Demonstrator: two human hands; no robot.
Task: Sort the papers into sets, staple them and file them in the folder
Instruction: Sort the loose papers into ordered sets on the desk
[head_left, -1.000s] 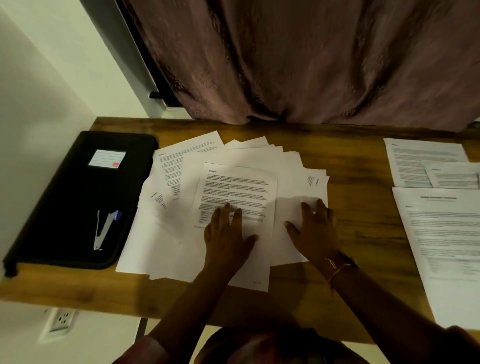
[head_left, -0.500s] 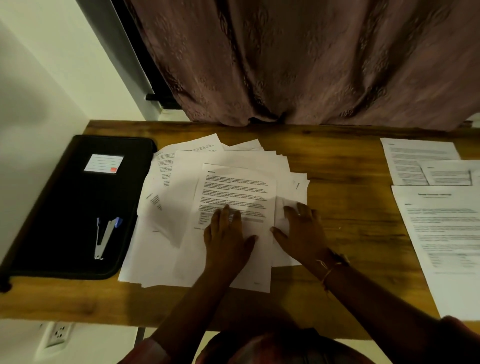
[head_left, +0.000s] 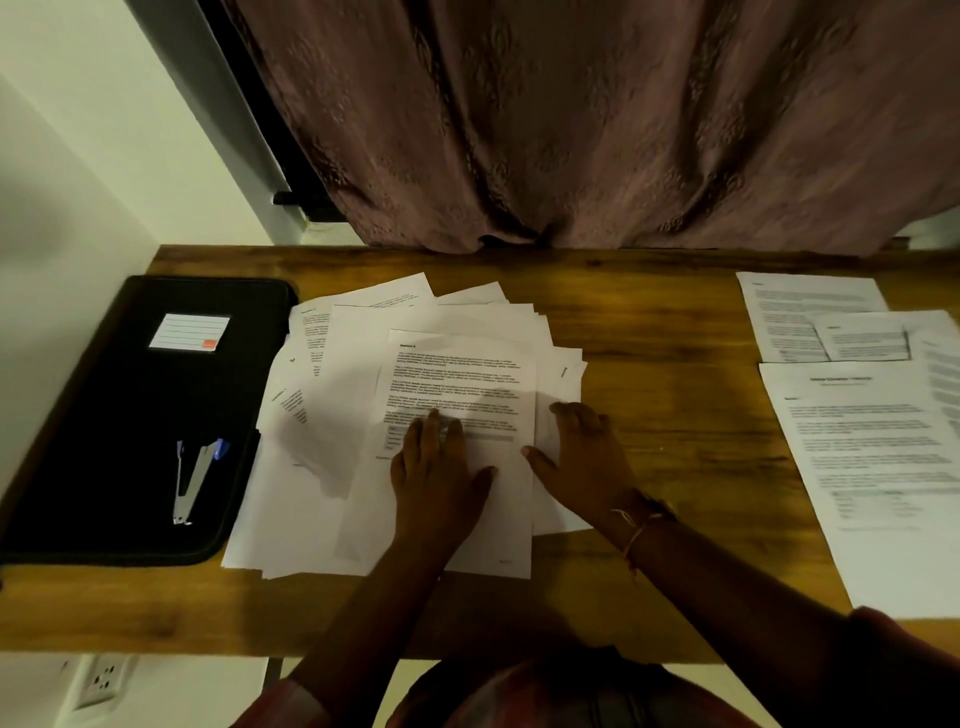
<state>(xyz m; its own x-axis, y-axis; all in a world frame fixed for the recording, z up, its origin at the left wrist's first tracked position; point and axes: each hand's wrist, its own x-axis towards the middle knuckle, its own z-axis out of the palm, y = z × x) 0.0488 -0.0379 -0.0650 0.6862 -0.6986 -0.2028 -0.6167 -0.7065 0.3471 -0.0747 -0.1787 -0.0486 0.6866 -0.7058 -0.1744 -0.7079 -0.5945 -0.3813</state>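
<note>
The left hand (head_left: 441, 480) lies flat, fingers straight, pressing on the top printed sheet (head_left: 462, 374) of a loose fan of papers (head_left: 291, 509) at the middle of the counter (head_left: 670, 332). The right hand (head_left: 584, 457) rests spread on the fan's right edge, thumb apart. The black folder (head_left: 104, 415) lies just left of the papers, touching them, with the stapler (head_left: 193, 480) on it, and more sheets (head_left: 872, 467) lie far right.
</note>
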